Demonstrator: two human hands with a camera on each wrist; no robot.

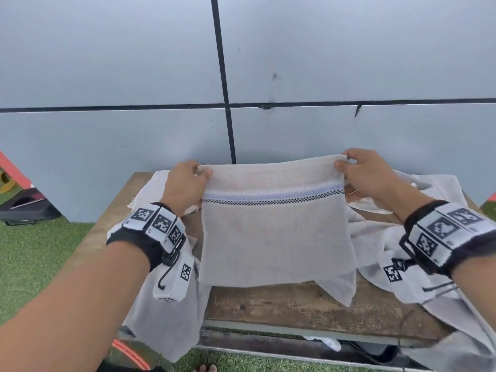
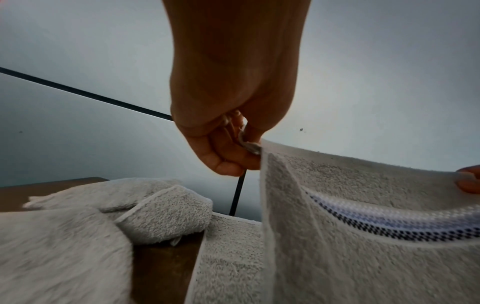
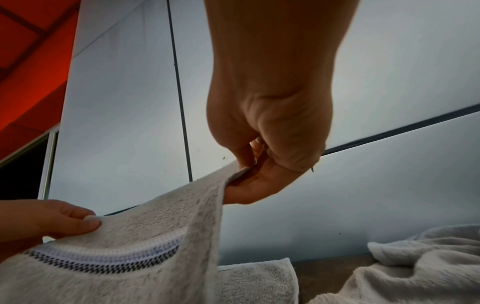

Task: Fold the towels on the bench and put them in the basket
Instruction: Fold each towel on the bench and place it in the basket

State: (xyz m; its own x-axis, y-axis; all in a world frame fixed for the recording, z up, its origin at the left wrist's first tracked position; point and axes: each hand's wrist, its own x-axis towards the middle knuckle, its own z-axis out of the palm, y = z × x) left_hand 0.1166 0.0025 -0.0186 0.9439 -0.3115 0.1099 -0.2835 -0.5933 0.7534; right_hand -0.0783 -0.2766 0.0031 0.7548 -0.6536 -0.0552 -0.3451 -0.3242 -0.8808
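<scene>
A beige towel (image 1: 273, 237) with a blue and black-checked band hangs doubled over the wooden bench (image 1: 295, 307), held up by its top edge. My left hand (image 1: 188, 181) pinches the top left corner, seen close in the left wrist view (image 2: 233, 148) on the towel (image 2: 363, 236). My right hand (image 1: 362, 170) pinches the top right corner; the right wrist view shows that hand (image 3: 249, 174) on the towel (image 3: 145, 246). The towel's lower corners dangle just above the bench. No basket is in view.
More beige towels lie crumpled on the bench at the left (image 1: 166, 304) and the right (image 1: 418, 251), draping over its edges. A grey panelled wall (image 1: 322, 76) stands right behind the bench. Green turf (image 1: 35, 264) surrounds it; a dark bag (image 1: 24, 208) lies far left.
</scene>
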